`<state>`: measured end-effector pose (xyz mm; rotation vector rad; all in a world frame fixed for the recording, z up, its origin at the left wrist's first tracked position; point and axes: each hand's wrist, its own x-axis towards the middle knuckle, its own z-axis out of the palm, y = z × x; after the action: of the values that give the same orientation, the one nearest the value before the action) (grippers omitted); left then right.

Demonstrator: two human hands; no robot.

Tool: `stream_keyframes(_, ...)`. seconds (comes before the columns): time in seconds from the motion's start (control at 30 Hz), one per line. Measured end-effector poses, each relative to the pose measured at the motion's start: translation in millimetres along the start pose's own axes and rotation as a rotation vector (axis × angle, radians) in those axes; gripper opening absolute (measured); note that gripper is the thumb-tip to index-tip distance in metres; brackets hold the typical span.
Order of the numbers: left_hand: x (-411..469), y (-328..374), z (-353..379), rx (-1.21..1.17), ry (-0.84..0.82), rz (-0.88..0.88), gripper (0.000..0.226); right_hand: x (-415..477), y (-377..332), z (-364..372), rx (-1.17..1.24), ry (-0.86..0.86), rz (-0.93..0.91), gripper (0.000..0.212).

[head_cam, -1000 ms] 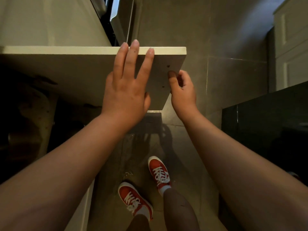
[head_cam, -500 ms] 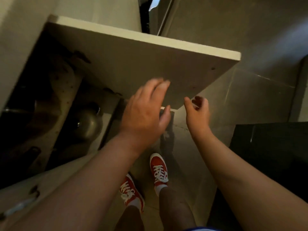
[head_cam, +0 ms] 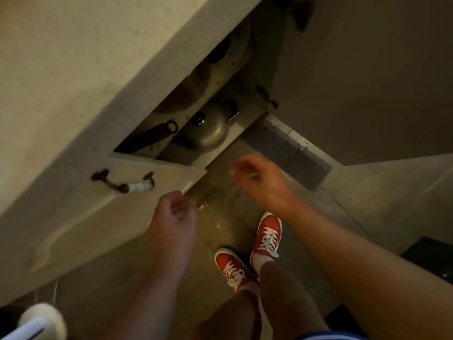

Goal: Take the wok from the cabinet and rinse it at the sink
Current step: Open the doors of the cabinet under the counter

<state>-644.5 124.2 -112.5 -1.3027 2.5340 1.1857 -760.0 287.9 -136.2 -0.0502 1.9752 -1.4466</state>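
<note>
The lower cabinet (head_cam: 220, 153) stands open in front of me, and its door (head_cam: 355, 82) is swung out to the right. Inside, on the bottom shelf, sits a domed grey metal pot or lid (head_cam: 208, 130) with a black knob. A dark red handle with a ring (head_cam: 152, 138) lies on the shelf above, next to a large round metal pan (head_cam: 196, 87); which one is the wok I cannot tell. My left hand (head_cam: 174, 212) and right hand (head_cam: 259, 180) hang loosely curled in front of the opening, holding nothing. No sink is in view.
The neighbouring cabinet door (head_cam: 81, 217) on the left is shut and has a dark handle (head_cam: 122, 182). My red shoes (head_cam: 267, 236) stand on the tiled floor (head_cam: 220, 217), which has a wet sheen. A white object (head_cam: 41, 320) sits at the bottom left and a black surface (head_cam: 434, 261) at the right.
Both hands have let go of the cabinet door and dropped towards the opening. The door has swung fully open, and my view has turned down into the cabinet.
</note>
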Motion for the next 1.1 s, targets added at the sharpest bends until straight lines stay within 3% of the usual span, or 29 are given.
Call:
stream_keyframes(0.1, 5.6, -6.1, -10.9, -0.107, 0.185, -0.054, 0.034, 19.5, -25.0, 34.5, -0.131, -0.128, -0.103, 0.038)
stream_keyframes(0.27, 13.3, -3.2, -25.7, -0.283, 0.258, -0.025, 0.058, 39.0, -62.5, 79.0, -0.206, -0.24, -0.225, 0.058)
stream_keyframes(0.43, 20.3, -10.4, -47.8, -0.361, 0.101, 0.068, 0.053, 36.2, -76.6, 106.1, -0.259, -0.33, -0.203, 0.067)
stream_keyframes(0.7, 5.9, -18.7, -54.2, -0.335, -0.029, 0.05, 0.06, 24.2, -78.8, 119.2, -0.167, -0.321, -0.138, 0.048)
stream_keyframes(0.93, -53.2, -37.3, -41.1, -0.303, -0.048, 0.017, 0.064, 13.0, -53.7, 105.4, -0.042, -0.297, 0.146, 0.027)
stream_keyframes(1.03, -81.9, -40.2, -34.4, -0.297, -0.003, -0.033, 0.061, 4.5, -51.4, 103.4, -0.175, -0.445, 0.197, 0.022)
stream_keyframes(1.1, -102.5, -37.7, -32.4, -0.299, 0.06, -0.099, 0.061, -3.2, -49.3, 101.2, -0.278, -0.563, 0.195, 0.034)
